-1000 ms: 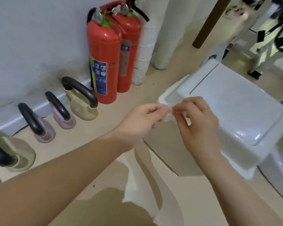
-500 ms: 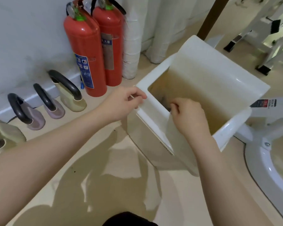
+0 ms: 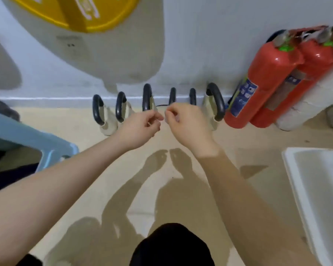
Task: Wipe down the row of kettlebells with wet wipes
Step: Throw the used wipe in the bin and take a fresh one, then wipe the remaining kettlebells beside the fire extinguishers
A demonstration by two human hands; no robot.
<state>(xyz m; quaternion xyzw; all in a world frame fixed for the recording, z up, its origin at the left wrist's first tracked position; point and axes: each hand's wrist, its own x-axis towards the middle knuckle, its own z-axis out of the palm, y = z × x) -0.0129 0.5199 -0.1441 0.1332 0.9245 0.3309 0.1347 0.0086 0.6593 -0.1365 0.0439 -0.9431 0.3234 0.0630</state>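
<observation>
Both hands are raised together over the floor, fingertips pinched and nearly touching. The left hand (image 3: pixel 140 129) and right hand (image 3: pixel 188 125) each close thumb on forefinger, but whether anything is between them is too blurred and small to tell. Just beyond them, the row of kettlebells (image 3: pixel 148 104) stands against the far wall with black handles upright. Two red fire extinguishers (image 3: pixel 265 81) lean at the right end of the row. A white bin (image 3: pixel 315 189) sits near right, a blue stool (image 3: pixel 27 135) left.
</observation>
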